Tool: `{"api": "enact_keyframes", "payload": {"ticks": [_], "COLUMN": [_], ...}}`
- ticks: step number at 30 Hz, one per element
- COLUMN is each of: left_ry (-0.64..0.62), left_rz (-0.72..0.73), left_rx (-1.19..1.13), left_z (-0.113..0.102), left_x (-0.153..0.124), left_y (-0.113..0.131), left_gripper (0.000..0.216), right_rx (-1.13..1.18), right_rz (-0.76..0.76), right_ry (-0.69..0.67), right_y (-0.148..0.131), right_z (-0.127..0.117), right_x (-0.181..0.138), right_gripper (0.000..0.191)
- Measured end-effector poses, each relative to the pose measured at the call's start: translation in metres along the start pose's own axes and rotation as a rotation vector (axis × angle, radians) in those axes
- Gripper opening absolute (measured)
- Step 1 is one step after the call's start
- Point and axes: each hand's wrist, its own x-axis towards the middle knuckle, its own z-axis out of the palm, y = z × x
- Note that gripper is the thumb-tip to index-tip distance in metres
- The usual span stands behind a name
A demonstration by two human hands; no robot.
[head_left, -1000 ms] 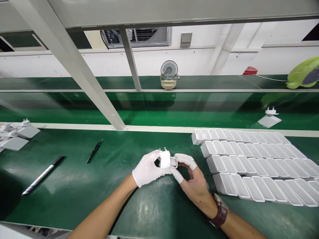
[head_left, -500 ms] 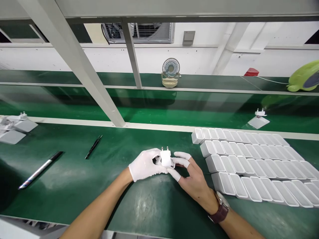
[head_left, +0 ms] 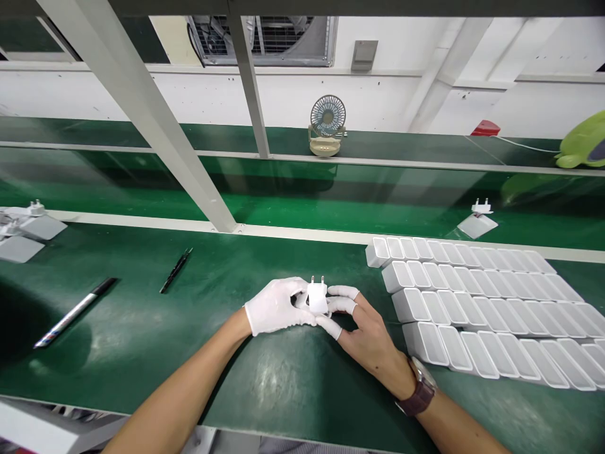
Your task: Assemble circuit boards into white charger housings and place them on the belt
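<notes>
Between my two hands is a small white two-pin plug adapter (head_left: 317, 297), its metal pins pointing up and away from me. My left hand (head_left: 276, 306), in a white glove, is closed round its left side. On the right side, the fingertips of my right hand (head_left: 362, 328) press against the adapter's lower edge; white finger cots cover the thumb and two fingers. A small part under the plug is mostly hidden by my fingers. Both hands are just above the green table (head_left: 265, 384).
Rows of open white plastic housings (head_left: 425, 343) stand to the right. A plug piece with a flat white plate (head_left: 478, 224) moves on the green belt behind. Similar pieces (head_left: 40, 227) lie far left, near a marker (head_left: 75, 312) and black tweezers (head_left: 176, 271). A small fan (head_left: 327, 120) stands on the shelf.
My view has tilted down slightly. The plug piece on the green belt has shifted left. My hands keep the same hold on the adapter.
</notes>
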Motion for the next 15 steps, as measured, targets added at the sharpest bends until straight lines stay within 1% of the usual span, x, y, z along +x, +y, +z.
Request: {"api": "enact_keyframes", "payload": {"ticks": [6,9,11,15], "left_ry": [-0.006,-0.005,0.000,-0.001], "left_rz": [-0.013,-0.018,-0.015,-0.012], "left_rx": [-0.006,0.003,0.011,0.004], "left_z": [0.0001,0.0003,0.0006,0.0013], "left_x": [0.0009,0.0013,0.0015,0.0014], "left_y": [0.0004,0.0004,0.0003,0.0002], "left_gripper": [0.039,0.039,0.040,0.041], "right_rx": [0.059,0.086,0.105,0.134], "right_rz": [0.068,0.094,0.122,0.155], "right_ry": [-0.038,-0.041,-0.043,-0.027], "right_y": [0.0011,-0.0001,-0.0009,-0.0005], "right_z": [-0.0009,-0.0015,-0.0020,-0.0027], "right_x": [-0.0009,-0.0010,-0.0008,-0.0004], "right_gripper": [0.015,0.014,0.015,0.024]}}
